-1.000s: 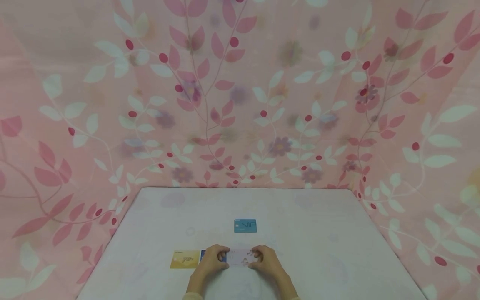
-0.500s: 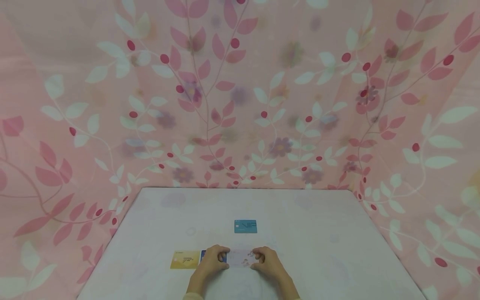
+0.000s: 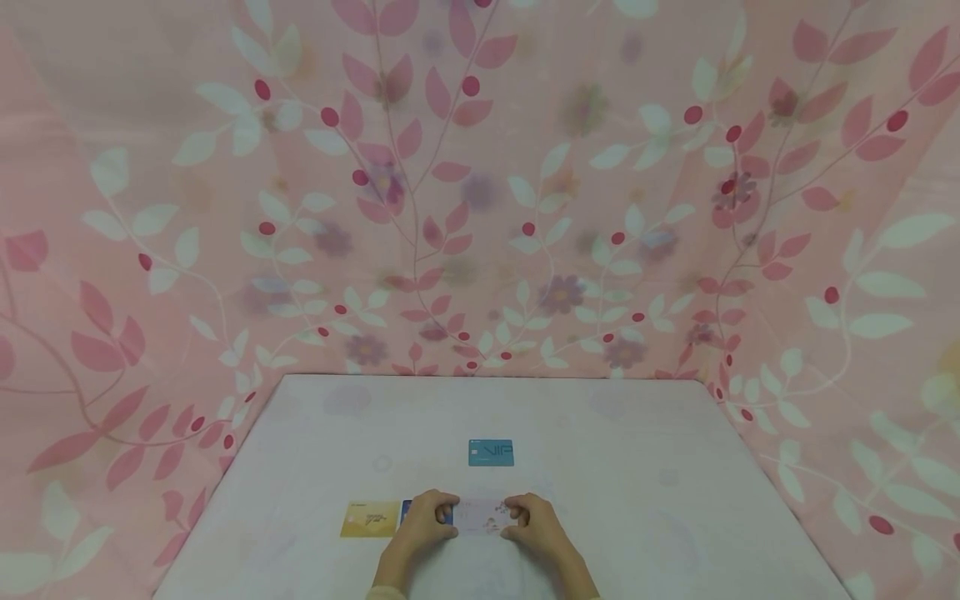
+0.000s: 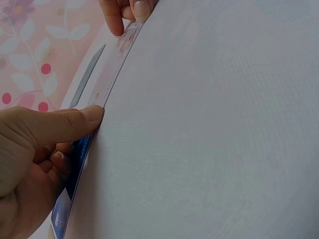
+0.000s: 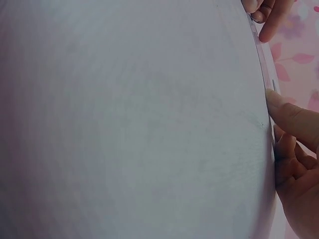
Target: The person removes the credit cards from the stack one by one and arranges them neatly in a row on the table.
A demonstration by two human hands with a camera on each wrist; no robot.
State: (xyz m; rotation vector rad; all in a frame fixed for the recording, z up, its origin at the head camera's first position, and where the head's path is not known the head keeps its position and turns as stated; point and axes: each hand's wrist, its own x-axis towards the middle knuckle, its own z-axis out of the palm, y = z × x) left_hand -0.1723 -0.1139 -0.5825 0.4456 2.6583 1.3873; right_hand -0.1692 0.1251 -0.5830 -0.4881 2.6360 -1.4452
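A pale pink card (image 3: pixel 480 517) with small reddish flower marks lies flat at the front middle of the table. My left hand (image 3: pixel 425 523) grips its left end, thumb at the near edge and index finger at the far edge. The right end is gripped the same way by my right hand (image 3: pixel 537 525). Under the left hand a dark blue card (image 4: pixel 79 159) butts up against the pink one, mostly hidden in the head view. Left of that lies a yellow card (image 3: pixel 370 519) in the same row.
A teal card (image 3: pixel 491 452) marked VIP lies farther back, beyond the pink card. The white-covered table (image 3: pixel 637 467) extends around the cards. Pink floral cloth (image 3: pixel 480 275) hangs along its back and both sides.
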